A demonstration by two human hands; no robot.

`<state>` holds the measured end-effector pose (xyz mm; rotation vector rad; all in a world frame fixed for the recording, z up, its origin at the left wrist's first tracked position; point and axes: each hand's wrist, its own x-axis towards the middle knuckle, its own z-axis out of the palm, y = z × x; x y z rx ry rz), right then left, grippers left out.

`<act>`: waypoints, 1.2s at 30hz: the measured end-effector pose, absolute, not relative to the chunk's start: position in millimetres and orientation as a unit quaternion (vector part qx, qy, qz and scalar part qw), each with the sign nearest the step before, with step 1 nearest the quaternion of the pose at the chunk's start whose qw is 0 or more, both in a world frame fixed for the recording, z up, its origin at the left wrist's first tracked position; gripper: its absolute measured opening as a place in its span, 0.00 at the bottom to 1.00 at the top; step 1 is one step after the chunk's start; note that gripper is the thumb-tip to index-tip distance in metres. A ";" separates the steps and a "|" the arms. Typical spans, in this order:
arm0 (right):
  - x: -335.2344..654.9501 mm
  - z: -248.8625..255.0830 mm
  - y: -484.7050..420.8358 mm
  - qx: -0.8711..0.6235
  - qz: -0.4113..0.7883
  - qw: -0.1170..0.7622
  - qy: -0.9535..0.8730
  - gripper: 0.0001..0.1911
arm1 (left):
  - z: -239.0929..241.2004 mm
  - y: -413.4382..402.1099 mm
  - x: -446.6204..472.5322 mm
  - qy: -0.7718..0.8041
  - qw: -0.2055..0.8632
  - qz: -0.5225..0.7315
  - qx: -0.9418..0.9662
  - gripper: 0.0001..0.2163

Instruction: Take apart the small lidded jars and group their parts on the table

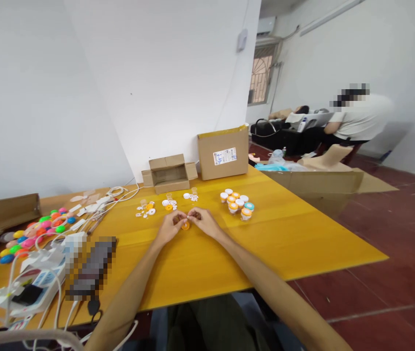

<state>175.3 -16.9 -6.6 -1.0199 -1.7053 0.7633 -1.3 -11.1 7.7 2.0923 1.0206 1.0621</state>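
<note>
My left hand and my right hand meet over the middle of the table, fingers bent in and fingertips pinched close together. What lies between the fingertips is too small to make out; a whitish speck shows there. Just below them is a small round orange piece, partly covered by the fingers. Beyond the hands lie small groups of loose parts: white rings, an orange ring, a white cap and clear cups. To the right stands a cluster of small clear jars with orange, white and teal lids.
An open cardboard box and a closed carton stand at the table's back. Leftward are colourful plastic balls, a power strip with cables and a phone. A seated person is at the far right.
</note>
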 end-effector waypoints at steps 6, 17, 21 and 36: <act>182.8 -3.9 -17.8 -0.523 0.201 0.435 -0.704 0.09 | 7.7 -12.0 -10.2 0.377 0.229 0.331 0.834 0.15; 185.1 -1.7 -20.3 -0.525 0.176 0.429 -0.714 0.10 | 15.5 -16.1 -7.1 0.373 0.254 0.339 0.825 0.07; 185.2 -1.4 -22.5 -0.477 0.174 0.431 -0.746 0.10 | 22.0 -15.6 -9.6 0.391 0.244 0.377 0.804 0.05; 180.2 -0.4 -34.7 -0.381 0.095 0.327 -0.860 0.07 | 16.5 -17.3 -15.7 0.371 0.106 0.277 0.880 0.07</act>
